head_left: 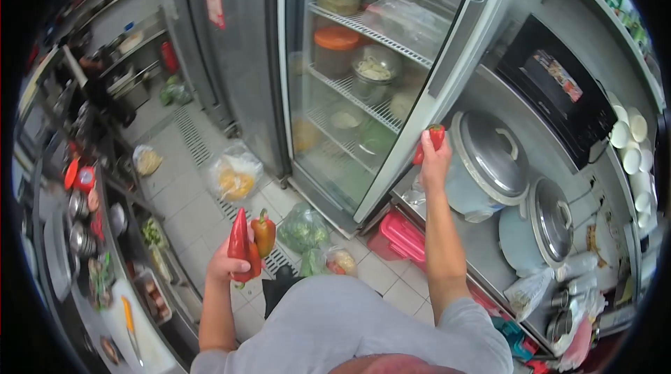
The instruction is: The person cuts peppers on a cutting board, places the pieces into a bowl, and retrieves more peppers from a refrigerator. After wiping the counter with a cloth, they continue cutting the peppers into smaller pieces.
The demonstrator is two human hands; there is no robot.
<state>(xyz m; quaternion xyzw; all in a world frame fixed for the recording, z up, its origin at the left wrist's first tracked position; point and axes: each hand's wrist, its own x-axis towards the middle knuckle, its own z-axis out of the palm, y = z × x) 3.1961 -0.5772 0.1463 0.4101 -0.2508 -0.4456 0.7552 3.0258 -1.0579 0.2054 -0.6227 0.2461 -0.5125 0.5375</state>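
My left hand (228,262) is closed around several bell peppers, held low over the floor. Among them are a long red bell pepper (239,235) pointing up and an orange-green bell pepper (264,234) with its stem on top. My right hand (435,164) reaches forward, fingers wrapped round a smaller red bell pepper (437,136). That hand is beside the lower part of the glass fridge door (363,101), below its long handle (458,42). Through the glass show tubs and bowls on wire shelves.
Bagged green vegetables (304,227) and a bag with yellow contents (234,178) lie on the tiled floor. Two lidded cookers (489,157) stand on the right counter under a black microwave (556,91). At left, a knife (131,325) rests on a white board. A person is at the far left.
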